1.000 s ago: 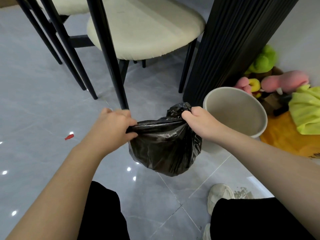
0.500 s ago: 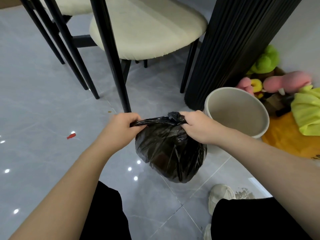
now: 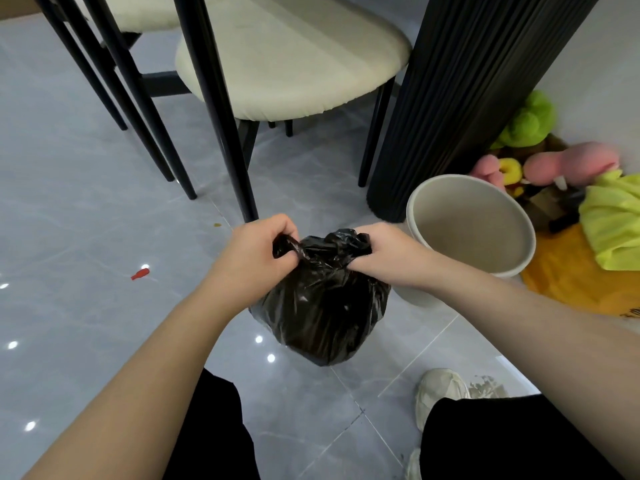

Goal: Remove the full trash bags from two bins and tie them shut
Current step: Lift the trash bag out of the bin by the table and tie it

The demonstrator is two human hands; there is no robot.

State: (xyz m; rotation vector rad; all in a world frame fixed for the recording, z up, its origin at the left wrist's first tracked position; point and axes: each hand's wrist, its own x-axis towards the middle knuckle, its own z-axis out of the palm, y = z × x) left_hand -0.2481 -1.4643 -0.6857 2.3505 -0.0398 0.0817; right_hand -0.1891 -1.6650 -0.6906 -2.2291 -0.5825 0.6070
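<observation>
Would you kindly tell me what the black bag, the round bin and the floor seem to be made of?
The black bag looks like thin glossy plastic film: it crinkles and catches highlights. The bin seems matte beige plastic, smooth and seamless, though coated metal is possible. The floor appears polished grey tile, with grout lines and mirrored lights.

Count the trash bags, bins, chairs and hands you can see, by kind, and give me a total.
Trash bag: 1
Bin: 1
Chairs: 2
Hands, left and right, both gripping the bag's neck: 2
Total: 6
</observation>
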